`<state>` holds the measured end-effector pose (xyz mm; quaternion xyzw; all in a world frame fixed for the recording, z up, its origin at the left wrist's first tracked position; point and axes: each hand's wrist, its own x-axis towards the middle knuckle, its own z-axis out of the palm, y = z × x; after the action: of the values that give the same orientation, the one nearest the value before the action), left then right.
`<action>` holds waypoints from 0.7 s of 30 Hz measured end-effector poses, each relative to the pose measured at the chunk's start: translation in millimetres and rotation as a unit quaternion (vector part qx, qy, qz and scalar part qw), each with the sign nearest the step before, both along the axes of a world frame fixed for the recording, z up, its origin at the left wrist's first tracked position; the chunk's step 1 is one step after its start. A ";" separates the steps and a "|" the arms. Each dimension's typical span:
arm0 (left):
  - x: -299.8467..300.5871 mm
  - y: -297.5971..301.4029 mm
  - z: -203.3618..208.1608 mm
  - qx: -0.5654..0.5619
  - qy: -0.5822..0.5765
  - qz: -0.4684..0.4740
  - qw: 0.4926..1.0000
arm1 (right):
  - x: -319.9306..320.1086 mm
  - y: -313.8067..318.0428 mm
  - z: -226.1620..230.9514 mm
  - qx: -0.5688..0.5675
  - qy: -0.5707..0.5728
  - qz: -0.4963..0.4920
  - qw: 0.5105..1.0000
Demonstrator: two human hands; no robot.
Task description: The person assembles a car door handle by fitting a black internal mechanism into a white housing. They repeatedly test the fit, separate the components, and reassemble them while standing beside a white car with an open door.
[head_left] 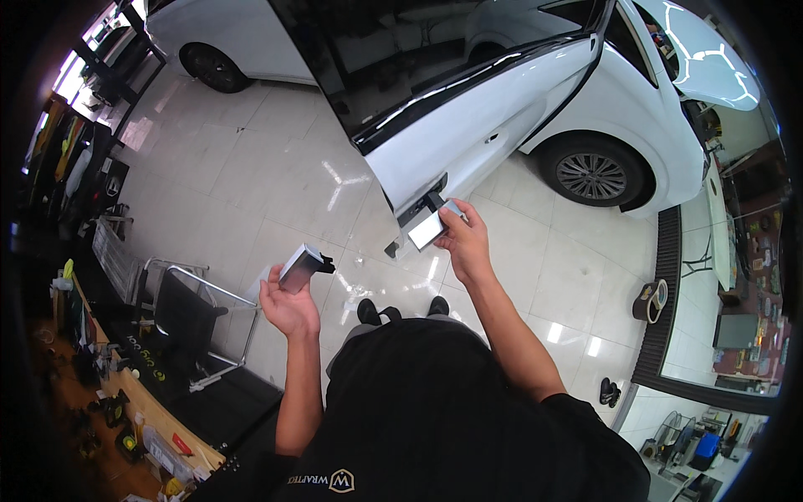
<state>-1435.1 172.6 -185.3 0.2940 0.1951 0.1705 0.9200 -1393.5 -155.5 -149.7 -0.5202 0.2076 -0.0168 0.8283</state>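
Observation:
My left hand is closed round a short, box-shaped grey piece with a black clip-like part on its right end. It is held up over the floor, to the left of an open white car door. In my right hand, between thumb and fingers, is a similar silvery piece with a bright, reflecting face and a black part on top. That hand is just in front of the door's near end, where a dark recess shows. I cannot tell whether the right piece touches the door.
A wheel of the white car stands beyond the door. At the left are a black chair with a metal frame and a workbench with tools. A round bin and black shoes are at the right.

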 end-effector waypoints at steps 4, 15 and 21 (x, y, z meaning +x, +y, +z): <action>8.7 16.8 -6.7 -0.016 0.004 -0.014 1.000 | 0.4 7.8 7.7 -0.050 0.009 -0.029 0.998; 35.4 39.9 -15.2 -0.018 0.026 -0.060 0.998 | 5.8 25.6 24.1 -0.105 -0.019 -0.102 0.989; 54.7 33.2 -14.7 -0.016 -0.002 -0.130 0.991 | 1.2 23.8 19.0 -0.092 -0.008 -0.094 0.991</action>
<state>-1380.4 205.7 -200.0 0.3013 0.1563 0.0472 0.9394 -1392.4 -131.7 -130.6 -0.5724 0.2464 -0.1180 0.7731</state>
